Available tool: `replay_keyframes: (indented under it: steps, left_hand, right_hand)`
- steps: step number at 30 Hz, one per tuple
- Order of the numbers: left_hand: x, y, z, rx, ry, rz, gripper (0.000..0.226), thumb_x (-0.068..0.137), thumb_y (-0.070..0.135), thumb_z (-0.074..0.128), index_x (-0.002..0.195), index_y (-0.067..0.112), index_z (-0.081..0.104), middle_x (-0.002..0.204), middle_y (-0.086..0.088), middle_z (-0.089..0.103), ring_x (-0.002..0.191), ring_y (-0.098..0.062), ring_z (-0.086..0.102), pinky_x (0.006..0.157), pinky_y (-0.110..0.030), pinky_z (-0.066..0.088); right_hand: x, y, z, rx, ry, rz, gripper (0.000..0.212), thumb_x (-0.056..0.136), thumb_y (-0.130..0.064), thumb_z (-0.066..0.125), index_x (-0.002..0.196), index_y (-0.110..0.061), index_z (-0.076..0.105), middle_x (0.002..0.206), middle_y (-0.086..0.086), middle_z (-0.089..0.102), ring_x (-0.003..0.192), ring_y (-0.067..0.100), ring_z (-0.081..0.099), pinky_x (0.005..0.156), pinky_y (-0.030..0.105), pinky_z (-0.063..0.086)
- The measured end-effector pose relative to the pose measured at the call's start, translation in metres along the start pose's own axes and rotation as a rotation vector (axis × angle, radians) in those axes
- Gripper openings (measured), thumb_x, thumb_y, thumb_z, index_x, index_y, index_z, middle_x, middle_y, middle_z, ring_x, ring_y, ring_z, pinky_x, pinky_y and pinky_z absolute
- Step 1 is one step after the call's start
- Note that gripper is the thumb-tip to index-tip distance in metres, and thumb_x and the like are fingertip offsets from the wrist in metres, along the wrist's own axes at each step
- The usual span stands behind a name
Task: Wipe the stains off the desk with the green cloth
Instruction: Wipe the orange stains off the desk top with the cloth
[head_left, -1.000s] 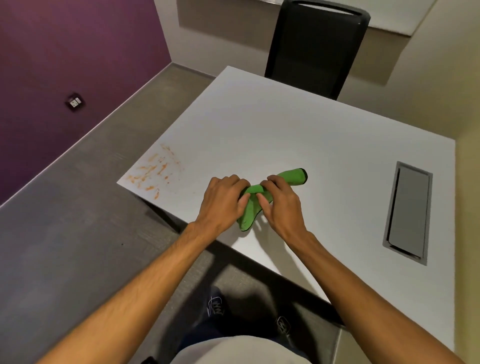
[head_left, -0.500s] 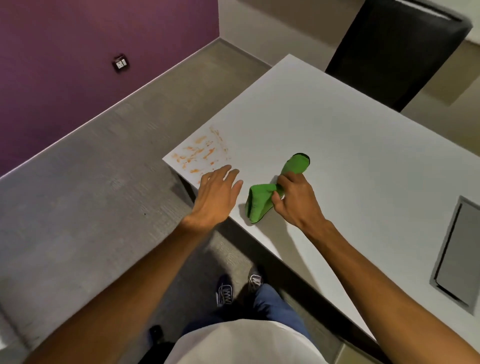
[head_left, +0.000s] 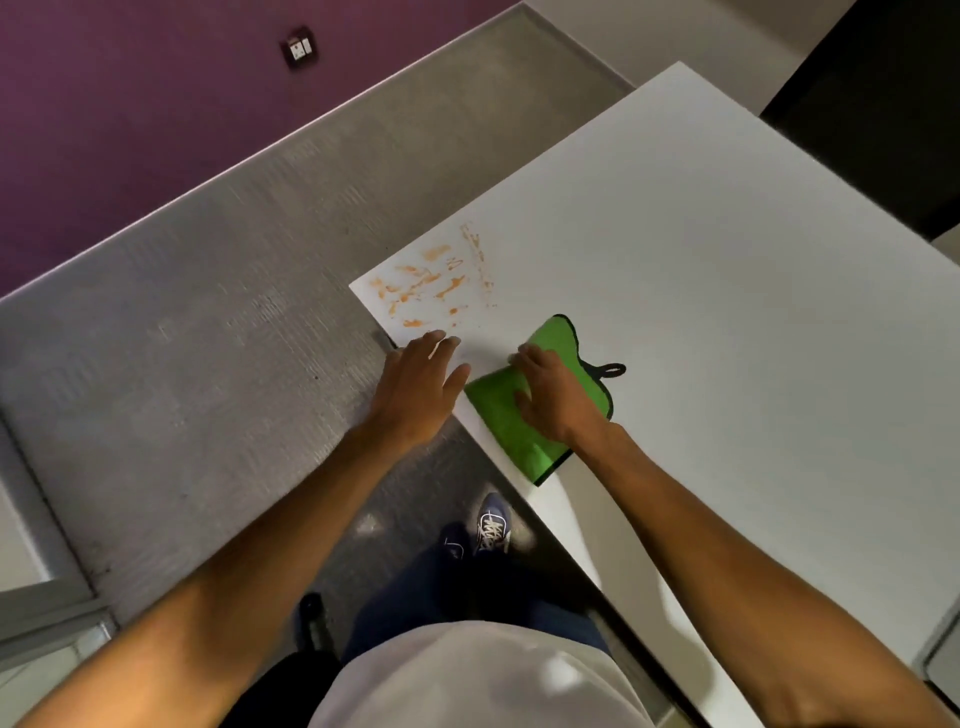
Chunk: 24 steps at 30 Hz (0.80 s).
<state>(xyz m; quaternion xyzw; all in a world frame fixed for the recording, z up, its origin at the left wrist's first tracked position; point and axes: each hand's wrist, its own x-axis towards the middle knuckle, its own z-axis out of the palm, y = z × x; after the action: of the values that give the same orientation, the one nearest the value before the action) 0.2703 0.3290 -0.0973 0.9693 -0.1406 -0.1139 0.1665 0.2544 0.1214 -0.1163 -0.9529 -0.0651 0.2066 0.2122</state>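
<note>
A green cloth (head_left: 506, 423) with black trim and a small black loop lies flat near the front-left edge of the white desk (head_left: 727, 291). My right hand (head_left: 553, 397) presses flat on top of it, fingers pointing toward the stains. Orange smeared stains (head_left: 428, 283) cover the desk's left corner, a short way beyond the cloth. My left hand (head_left: 421, 376) rests palm down on the desk edge between stains and cloth, fingers spread, holding nothing.
Grey carpet (head_left: 208, 338) lies left of the desk, bounded by a purple wall (head_left: 104, 104) with a socket (head_left: 298, 49). A black chair (head_left: 893, 88) stands at the far right. My feet (head_left: 488, 525) are below the desk edge.
The cloth went from bunched in my right hand's fingers to spread flat under the palm. My left hand let go of it and settled on the desk edge. The view tilted down and left.
</note>
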Motion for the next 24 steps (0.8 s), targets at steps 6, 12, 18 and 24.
replay_keyframes:
  steps: [6,12,18,24]
  left_hand:
    - [0.010,-0.010,0.029,0.004,-0.145,-0.006,0.052,0.103,0.039,0.044,0.147,0.011,0.040,0.155,-0.015,0.038,0.144,-0.031,0.035,0.112,-0.050,0.034]
    - [0.034,-0.004,0.061,0.065,-0.316,0.174,0.064,0.101,0.045,0.044,0.155,0.015,0.024,0.164,-0.013,0.018,0.152,-0.029,0.017,0.123,-0.046,0.021]
    - [0.059,0.015,0.093,0.187,-0.449,0.368,0.071,0.102,0.044,0.041,0.158,0.015,0.007,0.166,-0.013,-0.002,0.154,-0.029,0.001,0.124,-0.043,0.004]
    - [0.071,-0.001,0.119,0.255,-0.371,0.362,0.073,0.100,0.047,0.041,0.158,0.018,0.009,0.166,-0.017,0.001,0.154,-0.032,0.004,0.124,-0.053,0.015]
  right_hand:
    - [0.017,0.029,0.024,0.078,0.014,0.007,0.073,0.092,-0.003,0.060,0.160,-0.014,0.035,0.172,0.010,0.020,0.150,0.035,0.039,0.117,0.041,0.042]
    - [0.007,0.067,0.049,-0.100,0.121,0.296,0.061,0.098,-0.033,0.062,0.152,-0.016,0.041,0.158,0.024,0.032,0.143,0.041,0.037,0.107,0.056,0.046]
    - [0.011,0.072,0.071,0.123,0.287,0.396,0.058,0.098,-0.037,0.067,0.144,-0.006,0.051,0.133,0.026,0.046,0.117,0.040,0.048,0.094,0.045,0.050]
    - [0.045,0.048,0.090,0.169,0.379,0.307,0.042,0.099,-0.033,0.061,0.134,-0.009,0.061,0.116,0.017,0.053,0.100,0.030,0.056,0.076,0.042,0.057]
